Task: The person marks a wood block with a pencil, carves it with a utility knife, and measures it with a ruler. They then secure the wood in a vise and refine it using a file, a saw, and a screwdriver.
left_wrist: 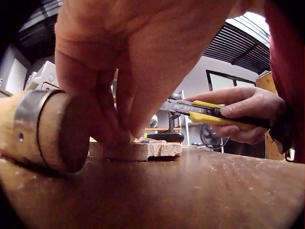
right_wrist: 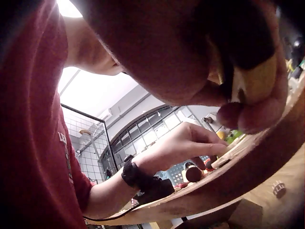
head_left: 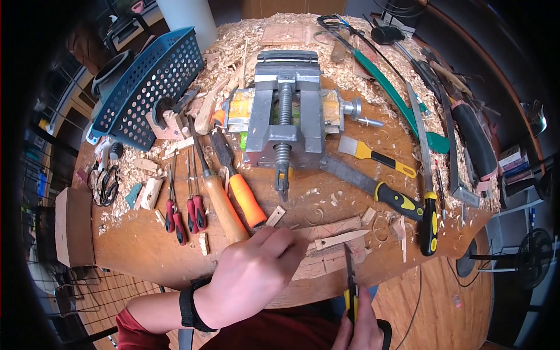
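In the head view the left hand (head_left: 256,274) pinches the left end of a pointed wooden piece (head_left: 343,238) lying over a marked, worn board (head_left: 321,266) at the table's near edge. The right hand (head_left: 363,324) grips a yellow and black utility knife (head_left: 351,291), its blade pointing up close to the piece's right part; whether they touch I cannot tell. From the left wrist view, the knife (left_wrist: 205,113) is in the right hand (left_wrist: 252,112), while the left hand's fingertips (left_wrist: 125,136) reach down to the board (left_wrist: 143,150). The right wrist view shows the left hand (right_wrist: 176,148) beyond the right fingers (right_wrist: 252,114).
A grey vise (head_left: 284,116) stands mid-table. Left of it are a blue basket (head_left: 153,87), red-handled tools (head_left: 191,214), a wooden handle (head_left: 224,210) and an orange-handled chisel (head_left: 248,201). A rasp (head_left: 373,186), a brush (head_left: 379,157) and saws (head_left: 429,221) lie right, among shavings.
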### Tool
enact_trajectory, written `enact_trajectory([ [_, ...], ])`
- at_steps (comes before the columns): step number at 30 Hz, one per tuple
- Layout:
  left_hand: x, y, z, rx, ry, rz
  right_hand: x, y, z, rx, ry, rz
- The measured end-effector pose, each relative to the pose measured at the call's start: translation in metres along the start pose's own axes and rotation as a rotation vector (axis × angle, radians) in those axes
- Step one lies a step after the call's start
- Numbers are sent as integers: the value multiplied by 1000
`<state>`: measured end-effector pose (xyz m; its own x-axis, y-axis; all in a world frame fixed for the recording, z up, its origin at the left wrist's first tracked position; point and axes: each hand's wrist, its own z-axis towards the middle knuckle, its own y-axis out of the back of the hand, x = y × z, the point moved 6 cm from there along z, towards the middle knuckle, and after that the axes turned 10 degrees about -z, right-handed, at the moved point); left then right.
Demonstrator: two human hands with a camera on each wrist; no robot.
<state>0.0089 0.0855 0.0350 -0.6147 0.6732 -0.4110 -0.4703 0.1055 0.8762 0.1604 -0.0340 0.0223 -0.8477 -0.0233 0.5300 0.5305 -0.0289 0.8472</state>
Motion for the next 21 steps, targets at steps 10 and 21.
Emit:
enact_trajectory([
  [10,-1,2,3,-1,54,-67,-5,-7,9,77,-15,153],
  [21,-1,9,-9,-52,107,-43,12,-11,11,-4,38,-106],
])
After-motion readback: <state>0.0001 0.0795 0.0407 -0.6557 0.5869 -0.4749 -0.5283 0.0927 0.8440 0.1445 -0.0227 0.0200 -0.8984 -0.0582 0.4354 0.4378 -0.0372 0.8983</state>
